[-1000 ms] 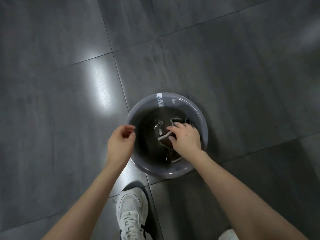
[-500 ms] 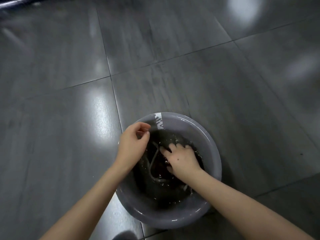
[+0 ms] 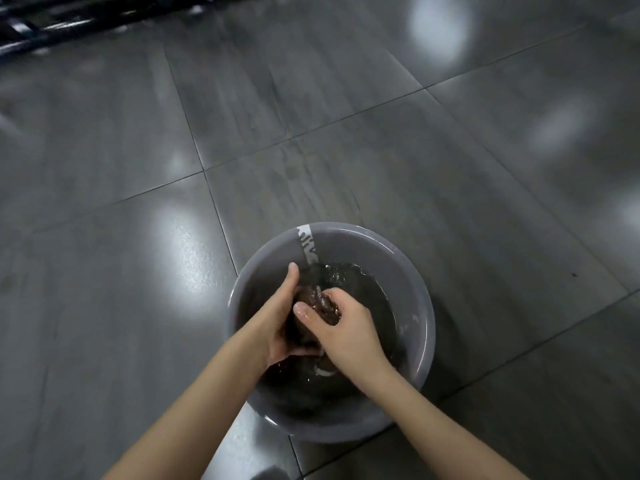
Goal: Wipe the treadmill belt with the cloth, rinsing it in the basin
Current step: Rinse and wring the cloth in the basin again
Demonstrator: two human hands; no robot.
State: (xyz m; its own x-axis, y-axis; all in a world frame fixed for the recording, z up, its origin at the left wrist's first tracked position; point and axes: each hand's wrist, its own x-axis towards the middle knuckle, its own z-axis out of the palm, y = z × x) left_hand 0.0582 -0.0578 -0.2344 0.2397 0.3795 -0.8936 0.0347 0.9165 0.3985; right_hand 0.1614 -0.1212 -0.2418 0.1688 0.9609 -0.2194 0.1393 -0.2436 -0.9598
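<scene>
A round grey plastic basin (image 3: pixel 420 327) with water in it stands on the floor below me. A dark brown wet cloth (image 3: pixel 317 301) is bunched up just above the water in the basin's middle. My left hand (image 3: pixel 277 322) grips the cloth from the left, thumb pointing up. My right hand (image 3: pixel 341 327) grips it from the right, fingers curled over the top. Part of the cloth, with a pale edge, hangs into the water under my right wrist. The treadmill belt itself is not visible.
Glossy dark grey floor tiles (image 3: pixel 381 150) spread all around the basin. A black metal frame (image 3: pixel 62 19) lies along the top left corner. A white label strip (image 3: pixel 307 244) runs down the basin's far inner wall.
My left hand came from the basin's rim into the basin and took hold of the cloth. Both hands gathered the spread cloth into a bunch. My view tilted forward, so the shoe dropped out of sight.
</scene>
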